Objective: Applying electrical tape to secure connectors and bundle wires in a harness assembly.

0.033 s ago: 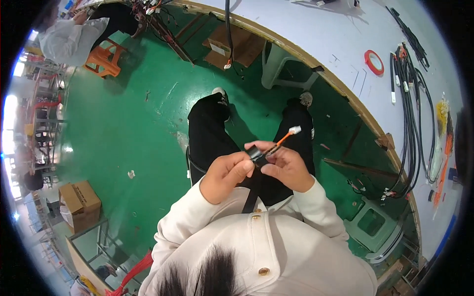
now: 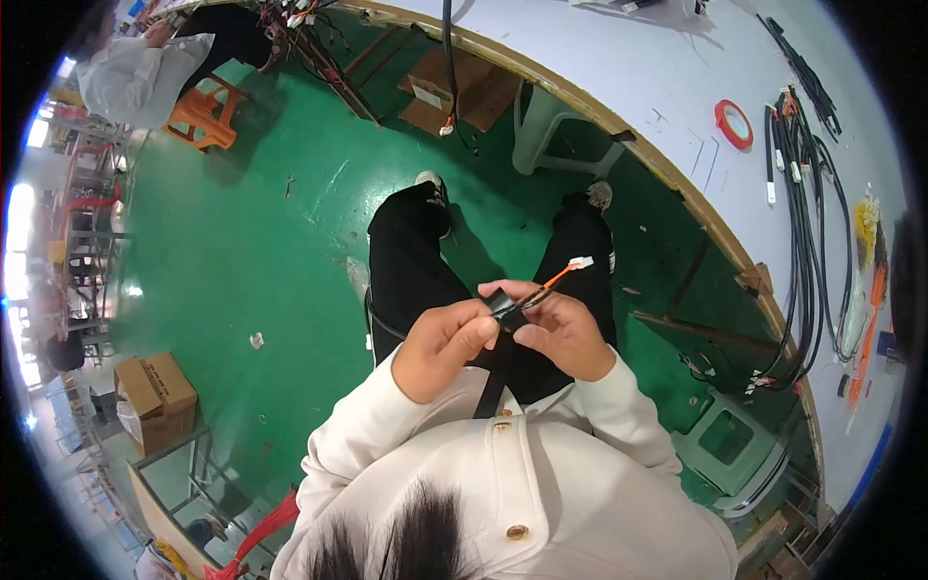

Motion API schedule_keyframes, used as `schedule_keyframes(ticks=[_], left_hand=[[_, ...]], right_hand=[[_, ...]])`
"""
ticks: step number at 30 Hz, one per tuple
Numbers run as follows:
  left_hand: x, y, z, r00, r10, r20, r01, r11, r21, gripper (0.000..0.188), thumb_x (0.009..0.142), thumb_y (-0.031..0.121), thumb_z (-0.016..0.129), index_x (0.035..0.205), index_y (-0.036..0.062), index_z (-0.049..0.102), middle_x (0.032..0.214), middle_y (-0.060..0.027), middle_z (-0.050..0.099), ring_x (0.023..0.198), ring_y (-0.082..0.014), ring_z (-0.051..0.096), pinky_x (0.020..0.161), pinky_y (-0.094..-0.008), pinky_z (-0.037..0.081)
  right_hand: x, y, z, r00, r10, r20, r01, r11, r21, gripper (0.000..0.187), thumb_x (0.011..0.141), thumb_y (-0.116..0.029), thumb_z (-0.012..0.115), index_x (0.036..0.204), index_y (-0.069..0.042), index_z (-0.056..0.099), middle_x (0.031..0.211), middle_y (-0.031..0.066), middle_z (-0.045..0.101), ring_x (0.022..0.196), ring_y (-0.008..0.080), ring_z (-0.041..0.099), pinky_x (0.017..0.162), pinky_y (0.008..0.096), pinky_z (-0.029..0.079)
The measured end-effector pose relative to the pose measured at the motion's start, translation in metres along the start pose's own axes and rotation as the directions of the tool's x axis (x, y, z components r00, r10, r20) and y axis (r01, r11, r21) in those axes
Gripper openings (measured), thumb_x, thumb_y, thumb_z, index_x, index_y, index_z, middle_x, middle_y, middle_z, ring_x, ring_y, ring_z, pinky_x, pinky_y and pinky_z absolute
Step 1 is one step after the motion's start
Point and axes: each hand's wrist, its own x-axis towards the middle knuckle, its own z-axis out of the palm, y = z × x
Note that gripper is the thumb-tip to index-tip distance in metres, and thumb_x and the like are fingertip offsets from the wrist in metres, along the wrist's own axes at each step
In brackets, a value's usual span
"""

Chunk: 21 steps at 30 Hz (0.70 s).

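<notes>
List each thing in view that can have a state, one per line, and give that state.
Left hand: closed on black strip.
Right hand: pinching the orange wire.
Thin orange wire with white connector: held, sticking up-right.
Red tape roll: lying flat on the table.
Brown cardboard box: closed, on floor.

One red tape roll (image 2: 734,124), one orange stool (image 2: 203,118), one cardboard box (image 2: 155,389), two hands
</notes>
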Motion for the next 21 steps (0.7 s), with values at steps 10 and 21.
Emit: schedule_keyframes(ticks=[10, 21], left_hand=[[0.012, -0.001, 0.017, 0.792, 0.596, -0.134, -0.242, 0.507, 0.827, 0.012, 0.079, 0.001, 0.060, 0.091, 0.0030, 0.063, 0.061, -0.0130, 0.056, 0.049, -0.0277, 0.056, 0.044, -0.0317, 0.041], [0.001, 0.002, 0.013, 0.952, 0.239, -0.191, -0.170, 0.931, 0.323, 0.017, 0.092, 0.012, 0.052, 0.090, -0.0027, 0.061, 0.063, -0.0022, 0.049, 0.057, -0.0078, 0.043, 0.052, -0.0221, 0.034]], right_hand=[[-0.022, -0.031, 0.017, 0.956, 0.228, -0.186, -0.154, 0.926, 0.345, 0.033, 0.097, -0.027, 0.044, 0.110, 0.002, 0.054, 0.105, 0.0142, 0.062, 0.084, 0.0152, 0.060, 0.080, 0.0308, 0.049], [-0.043, -0.003, -0.003, 0.988, -0.022, -0.150, 0.028, 0.999, 0.039, 0.015, 0.083, -0.008, 0.061, 0.088, -0.003, 0.048, 0.078, 0.0168, 0.060, 0.073, 0.0205, 0.060, 0.071, 0.0330, 0.050]])
